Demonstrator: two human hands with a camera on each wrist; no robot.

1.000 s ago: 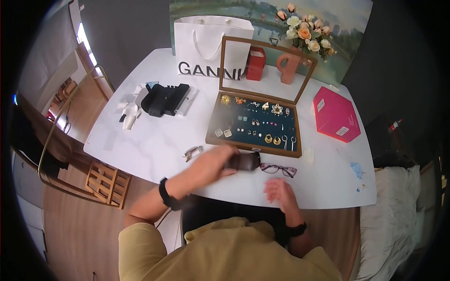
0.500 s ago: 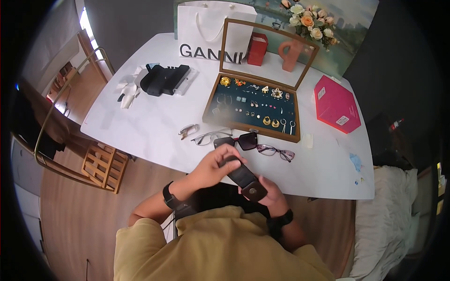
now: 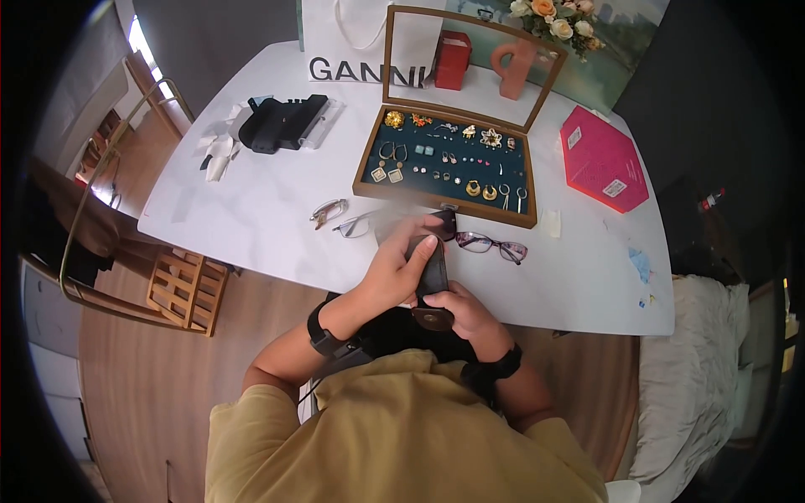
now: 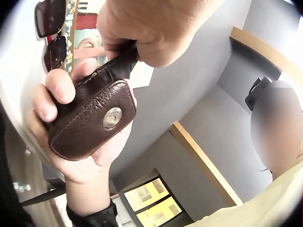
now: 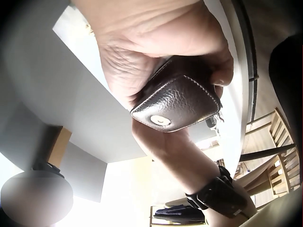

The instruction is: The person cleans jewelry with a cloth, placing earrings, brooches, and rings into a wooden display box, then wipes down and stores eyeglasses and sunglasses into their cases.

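Both hands are meeting at the table edge, in front of the chest.
The left hand (image 3: 394, 272) is curling its fingers over the top, while the right hand (image 3: 465, 314) is cupping from beneath, thumb wrapped; both forearms are bending inward, each wrist wearing a black band.

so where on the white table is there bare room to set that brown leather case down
Bare tabletop lies between the black holder and the small folded glasses. Another free strip runs below the pink box. It is crowded in front of the wooden jewellery tray, where the purple-framed glasses lie.
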